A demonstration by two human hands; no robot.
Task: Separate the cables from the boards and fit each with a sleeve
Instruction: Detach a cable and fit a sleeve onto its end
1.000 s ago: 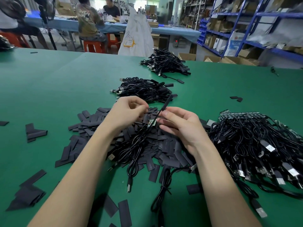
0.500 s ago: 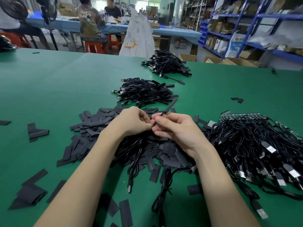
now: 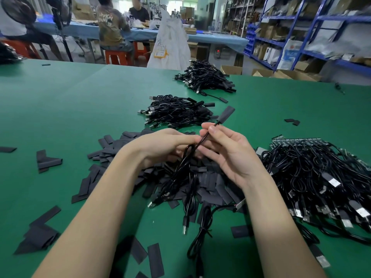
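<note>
Both hands' fingers [image 3: 212,131] pinch a cable [image 3: 197,144] (sleeve [image 3: 226,115] fitted).

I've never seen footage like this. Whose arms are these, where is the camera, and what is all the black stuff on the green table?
No machine here: a person wears a camera on the head, looking down at their own arms. The right hand and left hand pinch one black cable whose far end wears a black sleeve. On the green table lie loose flat sleeves, a tangle of cables with boards at right, and two bundled cable piles farther away.
</note>
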